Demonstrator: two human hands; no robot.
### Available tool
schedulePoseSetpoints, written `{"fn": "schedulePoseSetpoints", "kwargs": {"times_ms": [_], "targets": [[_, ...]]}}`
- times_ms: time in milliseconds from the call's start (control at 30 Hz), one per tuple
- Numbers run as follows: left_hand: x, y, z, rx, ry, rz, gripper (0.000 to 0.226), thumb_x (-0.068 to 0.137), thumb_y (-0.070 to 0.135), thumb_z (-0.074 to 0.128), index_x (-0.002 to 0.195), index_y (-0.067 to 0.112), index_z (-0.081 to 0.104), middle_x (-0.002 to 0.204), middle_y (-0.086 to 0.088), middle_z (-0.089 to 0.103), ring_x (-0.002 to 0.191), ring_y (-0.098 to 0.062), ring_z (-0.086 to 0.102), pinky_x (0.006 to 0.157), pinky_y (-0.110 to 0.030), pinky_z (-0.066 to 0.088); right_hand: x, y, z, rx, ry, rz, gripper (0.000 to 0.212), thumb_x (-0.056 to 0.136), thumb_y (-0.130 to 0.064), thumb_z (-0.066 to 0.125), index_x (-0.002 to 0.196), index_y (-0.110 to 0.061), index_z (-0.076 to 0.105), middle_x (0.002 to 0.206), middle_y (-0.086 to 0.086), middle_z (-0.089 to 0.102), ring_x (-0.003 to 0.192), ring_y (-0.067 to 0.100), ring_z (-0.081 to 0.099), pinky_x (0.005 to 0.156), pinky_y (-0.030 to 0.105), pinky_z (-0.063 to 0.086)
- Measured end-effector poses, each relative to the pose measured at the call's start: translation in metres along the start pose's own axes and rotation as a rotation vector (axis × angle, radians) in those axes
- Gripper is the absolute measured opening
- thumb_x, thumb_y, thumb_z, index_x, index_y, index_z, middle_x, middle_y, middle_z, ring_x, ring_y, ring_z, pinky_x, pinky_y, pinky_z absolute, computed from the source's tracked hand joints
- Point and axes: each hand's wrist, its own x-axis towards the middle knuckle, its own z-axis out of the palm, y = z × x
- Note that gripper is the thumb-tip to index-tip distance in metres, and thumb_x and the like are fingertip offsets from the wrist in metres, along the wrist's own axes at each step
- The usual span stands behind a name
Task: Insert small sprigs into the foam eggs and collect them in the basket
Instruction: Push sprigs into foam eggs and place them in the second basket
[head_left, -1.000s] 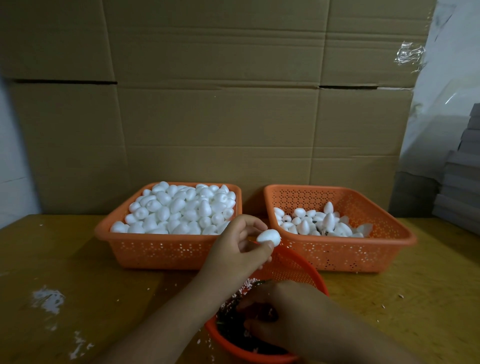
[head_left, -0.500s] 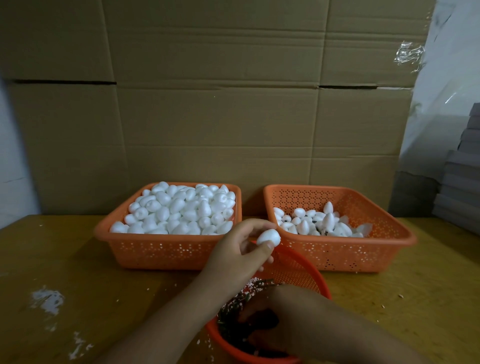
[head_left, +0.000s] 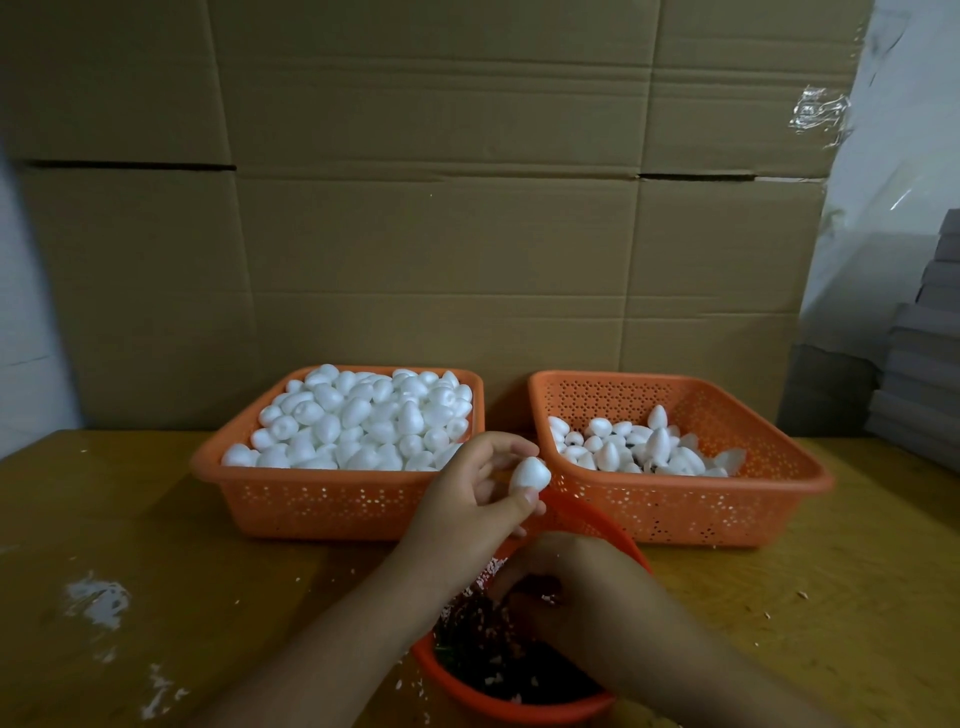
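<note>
Round bowl (head_left: 511, 713): closest thing to you, orange plastic, sitting at the table's near edge, full of dark sprigs (head_left: 485, 652) with white crumbs mixed in.
Right hand (head_left: 582, 592): yours is down in that bowl, knuckles up, fingers curled into the sprig pile. Can't really tell if you've got one pinched, the fingertips are buried.
Left hand (head_left: 470, 501): held up just above the bowl's far rim, thumb and fingertips pinching a single foam egg.
Foam egg (head_left: 529, 475): white, held in the air between the two square baskets, not touching either one.
Table (head_left: 156, 545): yellowish wood, white smudges and crumbs on your left side, a few specks on the right too.
Left basket (head_left: 332, 506): orange, perforated sides, heaped up over the rim with plain white eggs (head_left: 358, 423).
Right basket (head_left: 691, 512): same kind, just beside the left one, only a shallow layer of eggs (head_left: 644, 447) on the bottom, and a few show little dark bits.
Cardboard (head_left: 441, 208): big flattened boxes standing right behind both baskets like a wall.
Far right: clear plastic sheet (head_left: 893, 171) and a grey stack (head_left: 919, 353) of something flat, can't make out what.
</note>
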Motion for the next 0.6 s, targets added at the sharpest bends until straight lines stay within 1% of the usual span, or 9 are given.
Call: {"fn": "schedulePoseSetpoints", "kwargs": {"times_ms": [67,133,233,300,367,433,500,600], "targets": [[0.0,0.0,0.0,0.004,0.002,0.0,0.03,0.093,-0.002,0.056,0.104,0.025,0.061,0.108,0.006,0.068,0.084,-0.01,0.071,0.065,-0.018,0.051,0.001,0.0,0.0,0.058,0.055,-0.014,0.026,0.082,-0.016,0.062,0.095,-0.036,0.072,0.104,-0.021,0.065,0.098,-0.005,0.057,0.085,0.022,0.048],[-0.001,0.0,0.0,-0.015,0.007,-0.01,0.03,0.093,-0.003,0.056,0.103,0.025,0.063,0.108,0.005,0.069,0.087,-0.009,0.07,0.066,-0.016,0.05,0.001,0.0,-0.001,0.16,0.175,-0.028,0.024,0.083,-0.01,0.064,0.09,-0.031,0.073,0.096,-0.017,0.068,0.094,-0.001,0.061,0.084,0.026,0.05],[-0.001,0.001,-0.001,-0.042,0.015,-0.024,0.03,0.094,-0.001,0.056,0.103,0.026,0.065,0.11,0.004,0.07,0.098,-0.004,0.067,0.071,-0.014,0.049,0.0,0.0,-0.004,0.351,0.397,0.019,0.029,0.085,-0.007,0.068,0.084,-0.036,0.072,0.088,-0.018,0.071,0.087,0.0,0.065,0.079,0.019,0.051],[-0.001,0.002,-0.001,-0.032,0.013,-0.029,0.029,0.094,0.002,0.055,0.104,0.028,0.066,0.111,0.005,0.071,0.099,-0.003,0.067,0.071,-0.013,0.05,0.0,0.0,-0.006,0.483,0.483,0.075,0.027,0.086,-0.008,0.068,0.084,-0.034,0.072,0.083,-0.015,0.072,0.079,0.002,0.066,0.073,0.018,0.051],[-0.002,0.003,-0.002,-0.028,0.009,-0.033,0.03,0.095,0.001,0.055,0.104,0.027,0.066,0.108,0.006,0.072,0.092,-0.004,0.069,0.067,-0.016,0.051,0.0,0.001,-0.008,0.599,0.542,0.117,0.023,0.088,-0.007,0.066,0.085,-0.028,0.074,0.078,-0.011,0.072,0.071,0.005,0.066,0.068,0.019,0.052],[-0.003,0.004,-0.002,-0.026,0.013,-0.037,0.032,0.094,-0.001,0.054,0.103,0.026,0.067,0.106,0.006,0.071,0.086,-0.007,0.07,0.066,-0.018,0.052,0.001,0.001,-0.011,0.691,0.587,0.164,0.021,0.09,-0.008,0.063,0.087,-0.025,0.074,0.079,-0.007,0.073,0.071,0.011,0.066,0.07,0.028,0.056],[-0.003,0.005,-0.002,-0.015,0.015,-0.038,0.033,0.094,-0.003,0.053,0.102,0.026,0.068,0.106,0.004,0.07,0.085,-0.009,0.07,0.066,-0.02,0.053,0.001,0.003,-0.013,0.736,0.623,0.205,0.02,0.092,-0.009,0.061,0.089,-0.024,0.075,0.08,-0.006,0.073,0.073,0.013,0.066,0.073,0.037,0.059],[-0.003,0.007,-0.002,0.009,0.002,-0.041,0.034,0.093,-0.004,0.052,0.102,0.025,0.069,0.105,0.003,0.07,0.085,-0.009,0.07,0.066,-0.02,0.053,0.002,0.004,-0.012,0.736,0.627,0.229,0.021,0.092,-0.009,0.061,0.09,-0.025,0.075,0.081,-0.008,0.073,0.075,0.012,0.067,0.075,0.042,0.059]]}}
